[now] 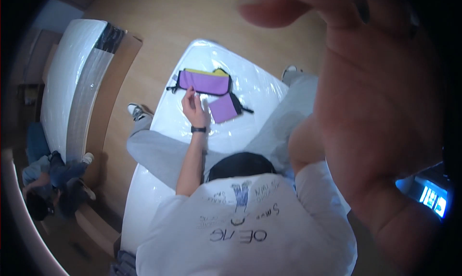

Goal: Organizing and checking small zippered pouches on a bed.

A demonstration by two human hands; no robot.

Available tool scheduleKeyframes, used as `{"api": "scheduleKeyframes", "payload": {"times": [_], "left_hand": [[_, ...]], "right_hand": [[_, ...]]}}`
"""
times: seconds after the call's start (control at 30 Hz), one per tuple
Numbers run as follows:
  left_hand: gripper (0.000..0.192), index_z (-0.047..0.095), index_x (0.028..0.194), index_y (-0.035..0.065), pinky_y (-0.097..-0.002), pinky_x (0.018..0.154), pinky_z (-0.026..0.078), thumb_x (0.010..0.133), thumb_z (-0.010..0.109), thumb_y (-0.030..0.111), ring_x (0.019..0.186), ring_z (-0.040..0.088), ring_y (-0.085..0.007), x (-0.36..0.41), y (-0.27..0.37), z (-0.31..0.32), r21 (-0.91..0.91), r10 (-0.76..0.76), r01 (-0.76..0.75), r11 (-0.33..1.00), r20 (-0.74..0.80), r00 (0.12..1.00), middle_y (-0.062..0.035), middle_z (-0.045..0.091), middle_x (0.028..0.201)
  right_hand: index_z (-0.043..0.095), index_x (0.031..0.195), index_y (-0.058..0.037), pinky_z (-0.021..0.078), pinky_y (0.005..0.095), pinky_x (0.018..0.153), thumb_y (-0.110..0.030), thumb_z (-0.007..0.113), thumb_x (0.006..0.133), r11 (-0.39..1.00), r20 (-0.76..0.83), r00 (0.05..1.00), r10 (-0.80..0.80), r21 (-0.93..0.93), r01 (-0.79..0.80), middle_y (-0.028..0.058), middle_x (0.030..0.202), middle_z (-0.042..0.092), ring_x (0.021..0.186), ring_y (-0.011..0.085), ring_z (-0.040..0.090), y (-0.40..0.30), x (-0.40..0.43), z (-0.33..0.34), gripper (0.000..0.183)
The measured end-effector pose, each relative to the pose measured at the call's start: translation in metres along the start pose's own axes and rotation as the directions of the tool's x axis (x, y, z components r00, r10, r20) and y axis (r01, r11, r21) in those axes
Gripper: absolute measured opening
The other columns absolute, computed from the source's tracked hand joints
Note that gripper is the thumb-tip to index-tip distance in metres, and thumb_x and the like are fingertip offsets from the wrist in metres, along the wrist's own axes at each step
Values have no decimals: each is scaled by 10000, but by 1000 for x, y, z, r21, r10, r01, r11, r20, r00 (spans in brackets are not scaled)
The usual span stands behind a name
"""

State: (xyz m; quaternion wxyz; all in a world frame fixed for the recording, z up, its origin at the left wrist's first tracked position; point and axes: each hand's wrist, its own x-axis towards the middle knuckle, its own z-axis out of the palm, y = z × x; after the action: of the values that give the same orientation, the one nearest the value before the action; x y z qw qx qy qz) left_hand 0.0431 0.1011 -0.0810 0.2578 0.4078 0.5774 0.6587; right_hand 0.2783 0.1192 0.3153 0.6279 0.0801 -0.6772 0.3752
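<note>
My left hand (194,108), with a dark band at the wrist, hovers over or rests by the lower edge of a purple and yellow fabric pouch (205,82) with black trim. Its fingers are loosely curled and apart; I see nothing clearly held. Right of that hand lies a smaller purple square pouch (224,109) with a black edge and strap. Both pouches lie flat on a white plastic-wrapped mattress (260,74) between my legs. My right hand (382,95) is raised very close to the camera, palm and thumb filling the right side; its other fingertips are hidden.
Another wrapped mattress (68,70) stands at the left along a brown cardboard panel (112,74). A seated person (47,182) is at the lower left. A black cloth item (242,164) is at my lap. A lit screen (433,200) glows at the right.
</note>
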Motion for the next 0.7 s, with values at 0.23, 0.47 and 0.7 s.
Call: {"api": "scheduleKeyframes", "payload": {"times": [0.23, 0.47, 0.7], "left_hand": [[231, 588, 1207, -31, -376, 1018, 487, 1016, 564, 96, 1192, 600, -241, 2, 12, -24, 90, -70, 63, 994, 76, 995, -157, 590, 1397], [583, 554, 1357, 30, -515, 1120, 362, 856, 731, 269, 1319, 449, -454, -27, 67, 8, 486, 53, -311, 817, 473, 880, -252, 468, 1465], [936, 493, 1470, 99, -487, 1091, 422, 671, 888, 386, 1297, 502, -419, -30, 75, -13, 438, 35, -413, 799, 650, 759, -220, 488, 1437]], "right_hand": [[265, 1581, -61, 531, 397, 969, -141, 700, 917, 893, -376, 824, 423, 20, -449, 236, 1453, 508, 1135, 260, 643, 58, -54, 1, 798], [421, 1526, -73, 326, 508, 1181, -366, 828, 802, 148, -175, 536, 826, -850, -506, 249, 1536, 413, 1428, 434, 374, 118, -303, -2, 880], [357, 1572, -145, 409, 494, 1049, -321, 927, 629, 132, -150, 463, 874, -842, -524, 131, 1397, 524, 1238, 363, 494, 131, -290, -10, 1115]]}}
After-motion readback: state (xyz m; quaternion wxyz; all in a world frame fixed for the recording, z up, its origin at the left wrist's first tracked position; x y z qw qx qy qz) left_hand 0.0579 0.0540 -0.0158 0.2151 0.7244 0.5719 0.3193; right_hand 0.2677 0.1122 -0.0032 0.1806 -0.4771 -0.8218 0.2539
